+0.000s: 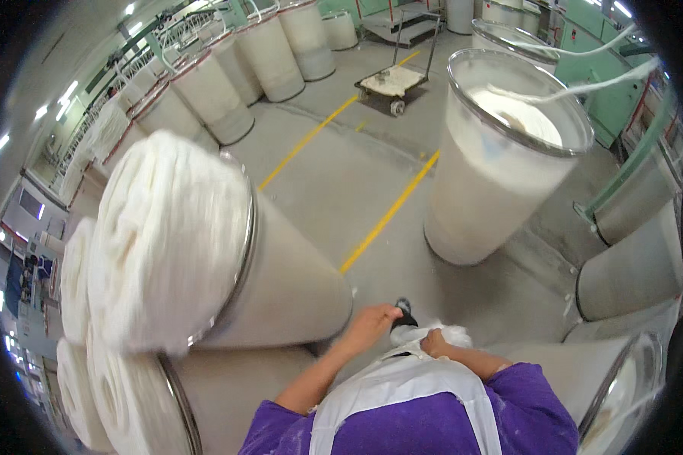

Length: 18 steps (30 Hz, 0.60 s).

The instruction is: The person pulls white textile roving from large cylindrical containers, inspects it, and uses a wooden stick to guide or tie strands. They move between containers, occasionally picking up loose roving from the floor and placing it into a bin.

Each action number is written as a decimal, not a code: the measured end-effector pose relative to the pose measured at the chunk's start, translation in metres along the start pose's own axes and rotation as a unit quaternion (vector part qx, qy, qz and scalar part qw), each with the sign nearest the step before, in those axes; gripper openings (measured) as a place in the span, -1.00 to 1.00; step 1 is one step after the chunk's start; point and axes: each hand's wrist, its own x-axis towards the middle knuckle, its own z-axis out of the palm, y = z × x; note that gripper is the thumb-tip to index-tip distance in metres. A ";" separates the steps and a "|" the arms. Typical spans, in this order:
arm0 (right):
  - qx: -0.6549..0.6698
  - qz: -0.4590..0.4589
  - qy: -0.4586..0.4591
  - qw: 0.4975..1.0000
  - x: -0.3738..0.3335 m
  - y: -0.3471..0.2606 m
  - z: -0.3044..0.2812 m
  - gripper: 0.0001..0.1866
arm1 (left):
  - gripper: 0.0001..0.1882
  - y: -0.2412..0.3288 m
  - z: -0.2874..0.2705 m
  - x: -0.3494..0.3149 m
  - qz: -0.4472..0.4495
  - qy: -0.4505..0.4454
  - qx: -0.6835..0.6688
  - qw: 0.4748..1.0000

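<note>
In the head view, a grey factory floor [303, 171] carries tall pale cans [300, 280] of white fibre at left and right. At bottom centre, the left hand [372, 327] is loosely curled; the right hand [435, 343] is curled against a white apron [395, 387], beside bunched white material [455, 334]. Whether either grips anything, I cannot tell.

No text, label, number or sign can be read; any marks on the green machine [605, 115] at far right seem too small to tell.
</note>
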 end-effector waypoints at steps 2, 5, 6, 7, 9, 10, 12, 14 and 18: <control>-0.037 0.001 0.050 0.998 0.040 0.055 -0.041 -0.76 | -0.60 0.005 -0.025 0.074 0.015 -0.013 -0.004 1.000; -0.041 -0.041 -0.011 0.998 0.090 0.119 -0.097 -0.79 | -0.60 0.001 -0.066 0.156 0.031 -0.042 -0.014 0.999; -0.024 -0.053 0.005 0.998 0.108 0.136 -0.112 -0.80 | -0.60 -0.005 -0.083 0.182 0.032 -0.029 -0.017 0.999; -0.022 -0.069 0.010 0.997 0.125 0.153 -0.125 -0.80 | -0.60 -0.012 -0.099 0.206 0.041 -0.009 -0.026 0.999; -0.006 -0.105 0.007 0.994 0.162 0.193 -0.141 -0.83 | -0.61 -0.031 -0.127 0.252 0.009 0.014 -0.006 1.000; 0.031 -0.130 0.012 0.991 0.182 0.214 -0.148 -0.82 | -0.61 -0.042 -0.143 0.274 -0.008 0.033 -0.034 0.999; 0.068 -0.174 -0.012 0.982 0.230 0.261 -0.166 -0.75 | -0.60 -0.068 -0.180 0.329 -0.038 0.070 -0.093 0.992; 0.077 -0.172 -0.030 0.982 0.279 0.300 -0.190 -0.67 | -0.58 -0.093 -0.213 0.382 -0.088 0.080 -0.112 0.987; -0.028 -0.108 -0.018 0.994 0.378 0.383 -0.278 -0.75 | -0.56 -0.140 -0.299 0.501 -0.084 0.089 -0.117 0.986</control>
